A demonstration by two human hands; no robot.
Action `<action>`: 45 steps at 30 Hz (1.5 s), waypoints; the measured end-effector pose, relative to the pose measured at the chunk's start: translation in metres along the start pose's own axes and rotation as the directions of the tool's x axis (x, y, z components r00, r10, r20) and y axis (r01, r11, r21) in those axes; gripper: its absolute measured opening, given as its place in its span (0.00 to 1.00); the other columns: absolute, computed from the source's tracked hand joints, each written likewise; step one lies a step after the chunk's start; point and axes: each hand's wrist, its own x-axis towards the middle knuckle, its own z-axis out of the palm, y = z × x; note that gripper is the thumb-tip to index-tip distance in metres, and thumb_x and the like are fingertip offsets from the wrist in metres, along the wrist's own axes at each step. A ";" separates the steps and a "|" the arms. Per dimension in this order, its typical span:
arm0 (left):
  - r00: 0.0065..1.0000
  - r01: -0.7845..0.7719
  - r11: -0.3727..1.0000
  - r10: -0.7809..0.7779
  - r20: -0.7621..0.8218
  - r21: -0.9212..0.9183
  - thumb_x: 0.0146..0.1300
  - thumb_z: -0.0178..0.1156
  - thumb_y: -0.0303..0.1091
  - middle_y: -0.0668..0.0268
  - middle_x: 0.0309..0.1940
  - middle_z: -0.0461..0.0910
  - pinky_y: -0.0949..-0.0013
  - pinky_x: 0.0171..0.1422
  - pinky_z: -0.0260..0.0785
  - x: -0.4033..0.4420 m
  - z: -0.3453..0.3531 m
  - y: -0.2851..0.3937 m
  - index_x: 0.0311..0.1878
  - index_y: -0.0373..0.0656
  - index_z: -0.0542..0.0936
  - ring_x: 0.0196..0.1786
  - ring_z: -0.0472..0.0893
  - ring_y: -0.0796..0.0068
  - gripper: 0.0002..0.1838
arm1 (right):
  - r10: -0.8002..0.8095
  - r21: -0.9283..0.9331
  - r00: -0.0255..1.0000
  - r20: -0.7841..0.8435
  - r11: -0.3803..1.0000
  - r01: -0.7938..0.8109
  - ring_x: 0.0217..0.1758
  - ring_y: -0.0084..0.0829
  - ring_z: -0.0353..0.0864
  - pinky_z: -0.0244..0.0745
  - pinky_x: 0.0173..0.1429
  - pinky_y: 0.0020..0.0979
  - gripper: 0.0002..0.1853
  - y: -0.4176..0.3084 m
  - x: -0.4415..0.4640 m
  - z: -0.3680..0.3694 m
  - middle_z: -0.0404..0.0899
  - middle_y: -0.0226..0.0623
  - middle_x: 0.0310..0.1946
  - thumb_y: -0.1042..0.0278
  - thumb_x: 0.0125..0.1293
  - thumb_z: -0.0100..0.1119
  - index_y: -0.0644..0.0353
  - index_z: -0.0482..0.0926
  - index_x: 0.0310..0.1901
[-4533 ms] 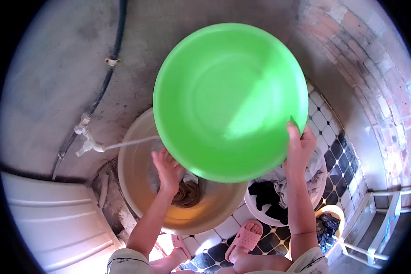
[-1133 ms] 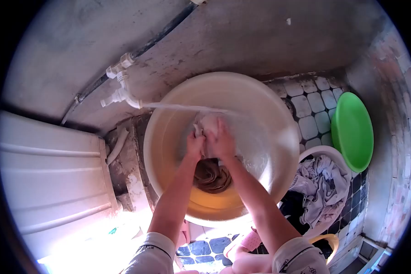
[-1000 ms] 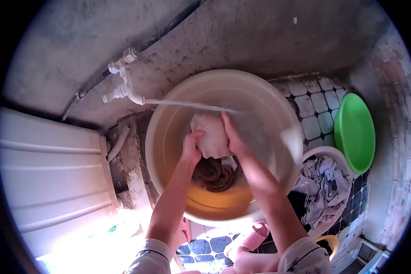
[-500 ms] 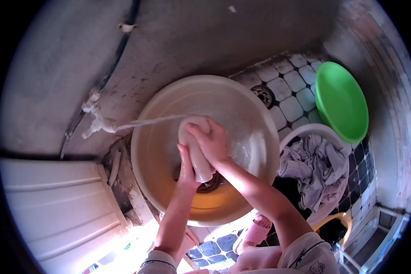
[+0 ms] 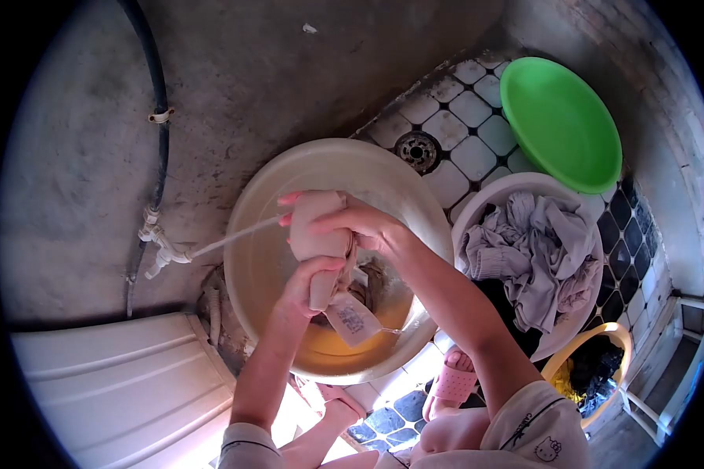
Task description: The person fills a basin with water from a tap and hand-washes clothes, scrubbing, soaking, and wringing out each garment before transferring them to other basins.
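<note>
Over a large beige basin, both of my hands grip a pale beige cloth garment folded into a thick bundle. My left hand is closed around its lower end. Around the upper part wraps my right hand, with some fingertips showing past the far side. A white care label hangs from the garment, dripping. From the white tap on the wall, a jet of water reaches the bundle's upper left. A brownish item lies lower in the basin, partly hidden.
At right, a pale tub holds grey clothes. A green basin stands behind it, near a floor drain. A yellow-rimmed bucket with dark contents is at lower right. A white ridged lid sits at lower left.
The garment has been turned in my hands, and its care label now hangs out. My left hand has shifted to grip the lower end. The whole view has tilted.
</note>
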 end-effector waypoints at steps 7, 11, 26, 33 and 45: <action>0.967 0.139 0.948 -0.068 -0.246 0.285 0.49 0.62 0.30 0.66 0.36 0.75 0.72 0.35 0.70 0.005 -0.006 0.008 0.45 0.41 0.72 0.39 0.75 0.77 0.18 | -0.281 -0.650 0.877 -0.391 0.759 -0.047 0.33 0.24 0.78 0.73 0.38 0.26 0.16 0.005 0.018 0.036 0.79 0.38 0.29 0.65 0.44 0.65 0.63 0.78 0.36; 0.937 -0.017 0.843 0.201 -0.286 0.538 0.48 0.62 0.29 0.64 0.37 0.75 0.69 0.36 0.70 0.020 -0.021 -0.009 0.47 0.40 0.71 0.39 0.76 0.75 0.20 | -0.556 -0.845 0.729 -0.400 0.531 -0.058 0.31 0.34 0.81 0.74 0.37 0.31 0.15 0.029 0.022 0.026 0.79 0.44 0.26 0.65 0.46 0.61 0.65 0.78 0.35; 0.945 -0.113 0.488 0.322 -0.058 0.866 0.40 0.65 0.30 0.63 0.34 0.78 0.70 0.41 0.71 0.046 0.067 -0.002 0.45 0.35 0.73 0.38 0.78 0.75 0.25 | -0.612 -0.777 0.528 -0.589 0.608 -0.162 0.29 0.41 0.80 0.74 0.36 0.36 0.10 -0.018 -0.035 -0.004 0.78 0.47 0.23 0.66 0.47 0.59 0.64 0.77 0.27; 0.844 -0.530 0.664 0.476 0.248 0.528 0.48 0.67 0.42 0.62 0.50 0.72 0.69 0.57 0.62 0.038 0.079 0.057 0.54 0.40 0.68 0.53 0.71 0.68 0.31 | -0.950 -0.993 -0.306 0.057 -0.022 -0.117 0.36 0.26 0.76 0.72 0.43 0.27 0.19 -0.239 -0.153 -0.031 0.78 0.38 0.35 0.60 0.52 0.65 0.68 0.77 0.39; 0.945 0.113 0.092 0.297 -0.136 0.989 0.37 0.68 0.56 0.47 0.49 0.71 0.61 0.57 0.63 0.027 -0.147 -0.104 0.51 0.32 0.70 0.52 0.71 0.50 0.42 | -0.303 -0.977 0.931 -0.205 0.126 -0.174 0.47 0.34 0.75 0.70 0.52 0.35 0.11 -0.046 -0.057 -0.040 0.76 0.42 0.42 0.70 0.54 0.57 0.60 0.77 0.40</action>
